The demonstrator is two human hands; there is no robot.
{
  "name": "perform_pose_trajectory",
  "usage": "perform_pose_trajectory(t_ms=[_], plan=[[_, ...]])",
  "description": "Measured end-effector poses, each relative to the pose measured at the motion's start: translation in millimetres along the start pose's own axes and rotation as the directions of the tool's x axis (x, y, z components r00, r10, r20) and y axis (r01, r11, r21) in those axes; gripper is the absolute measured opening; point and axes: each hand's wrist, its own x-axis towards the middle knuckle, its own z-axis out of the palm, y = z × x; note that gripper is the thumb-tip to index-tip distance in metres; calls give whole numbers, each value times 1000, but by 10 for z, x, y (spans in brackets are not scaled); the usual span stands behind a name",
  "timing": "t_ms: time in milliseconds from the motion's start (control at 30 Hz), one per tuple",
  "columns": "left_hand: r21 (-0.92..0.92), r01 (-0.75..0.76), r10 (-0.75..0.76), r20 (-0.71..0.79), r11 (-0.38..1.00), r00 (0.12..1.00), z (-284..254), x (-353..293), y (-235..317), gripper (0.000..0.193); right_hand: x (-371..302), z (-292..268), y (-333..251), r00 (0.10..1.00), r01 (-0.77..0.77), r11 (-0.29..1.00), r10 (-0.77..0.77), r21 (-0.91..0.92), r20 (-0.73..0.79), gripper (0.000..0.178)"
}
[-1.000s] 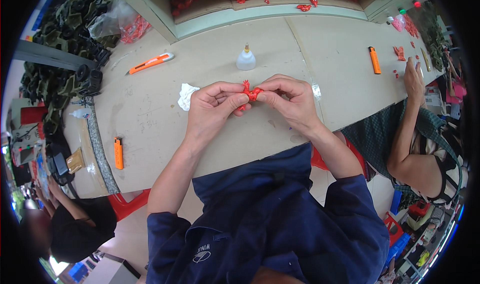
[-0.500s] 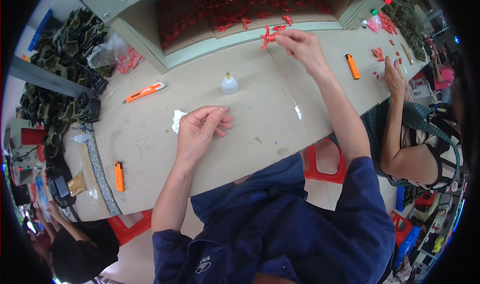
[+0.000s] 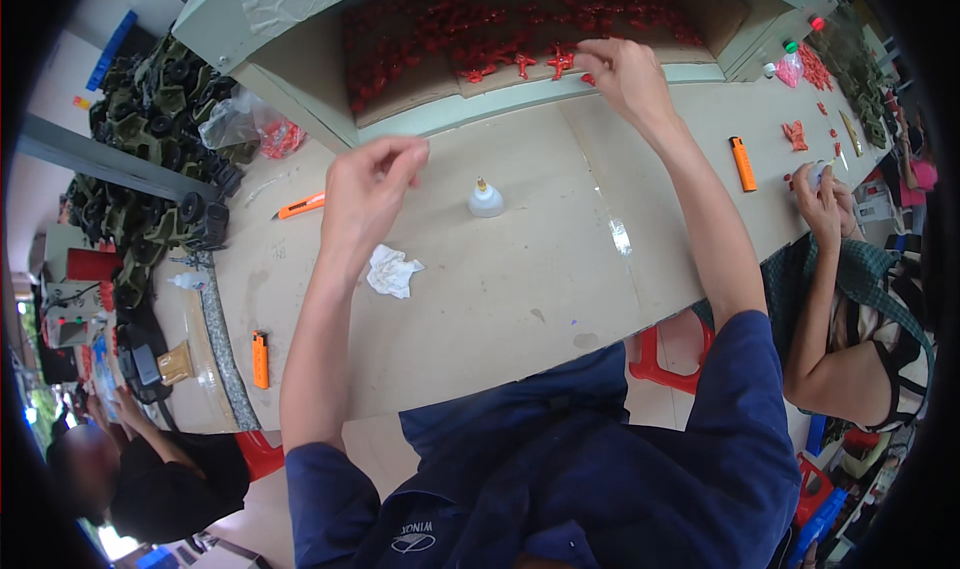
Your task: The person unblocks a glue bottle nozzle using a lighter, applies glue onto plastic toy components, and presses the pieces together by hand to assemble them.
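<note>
My right hand (image 3: pixel 622 71) reaches far forward to the front rim of a big shallow box (image 3: pixel 300 9) that holds several small red plastic pieces (image 3: pixel 440 54). Its fingertips pinch a red piece (image 3: pixel 562 62) at the rim. My left hand (image 3: pixel 368 191) hovers above the brown cardboard-covered table (image 3: pixel 520 289), fingers loosely curled, thumb and forefinger close together, nothing visible in them. Below and right of it stand a small clear glue bottle (image 3: pixel 486 201) and a crumpled white tissue (image 3: pixel 392 271).
An orange utility knife (image 3: pixel 300 207) and two orange lighters (image 3: pixel 260 359) (image 3: pixel 742 164) lie on the table. A co-worker's hands (image 3: pixel 822 194) work at the right end. Green toy vehicles (image 3: pixel 150 169) and a plastic bag (image 3: pixel 250 124) crowd the left. Another person (image 3: pixel 150 469) sits lower left.
Both hands were holding one red piece together at the table's middle. My right hand carried it forward to the box; my left hand let go and lifted.
</note>
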Motion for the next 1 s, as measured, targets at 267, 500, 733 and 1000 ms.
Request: perform_pose_trajectory(t_ms=[267,500,733,1000], plan=[[434,-381,383,86,816,920,443,1112,-226,25,-693,181,-559,809,105,842,-382,529,447,51],[524,-453,441,158,721,884,493,1122,-233,28,-812,478,-615,850,68,751,-388,657,356,46],[-132,-138,132,-54,981,990,155,406,-135,25,-880,272,-667,885,-134,619,-277,774,375,29],[-740,347,-182,298,576,937,82,-736,-239,26,-1130,-32,-997,846,-108,593,-367,798,387,30]])
